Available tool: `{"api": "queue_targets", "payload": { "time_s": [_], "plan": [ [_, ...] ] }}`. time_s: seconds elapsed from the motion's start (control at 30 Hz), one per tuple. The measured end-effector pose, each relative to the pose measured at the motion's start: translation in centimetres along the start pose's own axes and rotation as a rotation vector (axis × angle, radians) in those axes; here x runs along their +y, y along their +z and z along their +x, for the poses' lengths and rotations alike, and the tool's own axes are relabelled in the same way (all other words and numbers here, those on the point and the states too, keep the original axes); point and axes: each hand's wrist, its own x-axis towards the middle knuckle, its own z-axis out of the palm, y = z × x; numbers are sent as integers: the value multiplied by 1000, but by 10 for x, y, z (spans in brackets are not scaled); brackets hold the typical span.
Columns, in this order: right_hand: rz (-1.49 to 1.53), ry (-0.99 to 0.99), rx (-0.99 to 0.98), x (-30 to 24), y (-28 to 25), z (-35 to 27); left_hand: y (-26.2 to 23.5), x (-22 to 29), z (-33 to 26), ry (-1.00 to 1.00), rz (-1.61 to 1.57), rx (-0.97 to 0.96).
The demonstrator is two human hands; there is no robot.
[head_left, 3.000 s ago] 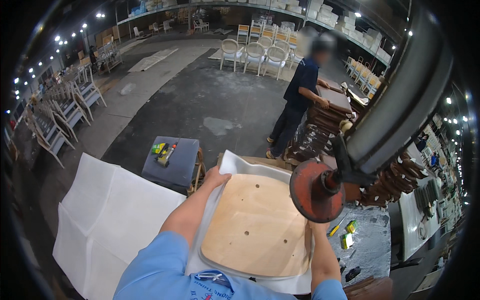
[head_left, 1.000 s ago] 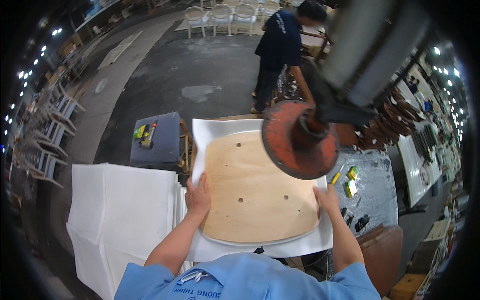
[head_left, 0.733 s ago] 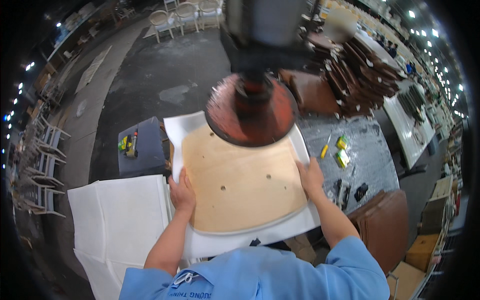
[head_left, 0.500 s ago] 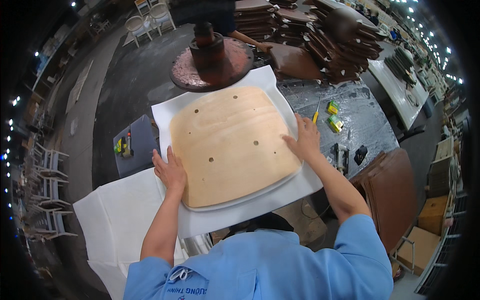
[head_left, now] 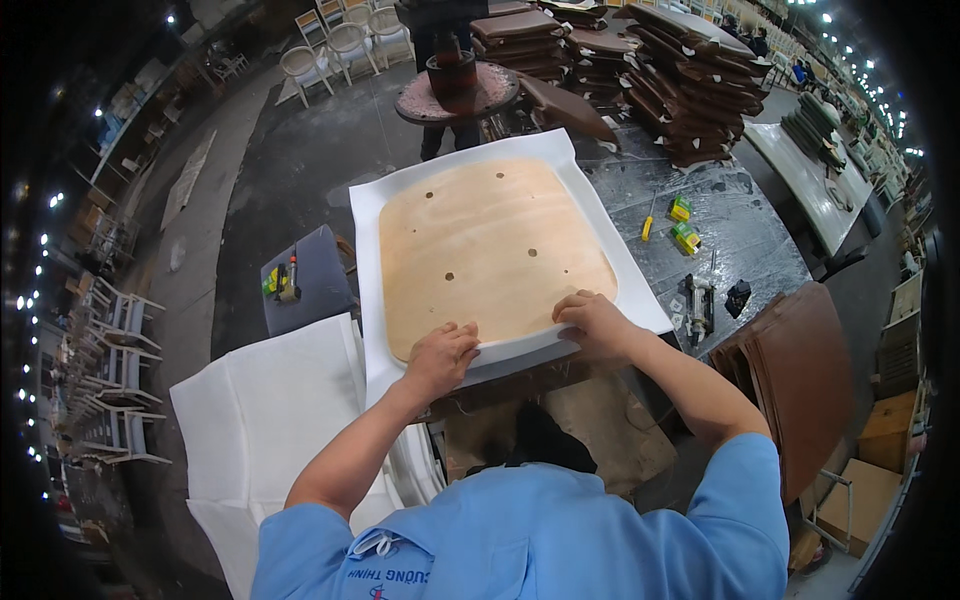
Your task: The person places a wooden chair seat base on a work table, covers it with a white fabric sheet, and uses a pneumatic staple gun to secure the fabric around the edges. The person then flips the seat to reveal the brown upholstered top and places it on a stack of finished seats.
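A pale plywood chair-seat panel (head_left: pixel 500 240) with several drilled holes lies on a white padding sheet (head_left: pixel 594 190), which sticks out around its edges. The sheet's near edge is turned up against the panel's near side. My left hand (head_left: pixel 440 360) is closed on this edge at the panel's near left, its fingertips pressed to the wood. Farther right along the same side, my right hand (head_left: pixel 594 318) pinches the folded sheet, fingers curled over the panel's rim. The sheet between both hands looks pulled tight.
Beyond the panel stands a round press plate (head_left: pixel 490 90). On the right are a yellow screwdriver (head_left: pixel 648 222), small green-yellow boxes (head_left: pixel 685 237), a staple gun (head_left: pixel 700 305) and brown panels (head_left: pixel 800 380). White sheets (head_left: pixel 270 420) and a grey cushion (head_left: pixel 308 270) with tools lie left.
Both hands have moved from the panel's sides to its near edge and closed on the sheet, now folded up there. The round plate appears farther off; another person's arm has left the brown cushion.
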Motion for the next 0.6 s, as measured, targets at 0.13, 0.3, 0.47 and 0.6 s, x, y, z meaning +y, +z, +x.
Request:
{"api": "queue_targets", "payload": {
  "time_s": [0.13, 0.3, 0.47, 0.6],
  "plan": [
    [-19, 14, 24, 2, 5, 0, 8, 4, -7, -10, 32, -14],
    [-117, 57, 190, -17, 5, -14, 27, 32, -11, 156, 274, 51],
    [200, 316, 264, -107, 47, -57, 39, 26, -11, 103, 308, 88],
    [1213, 1089, 151, -105, 124, -67, 35, 47, 4, 48, 317, -21]
  ]
}}
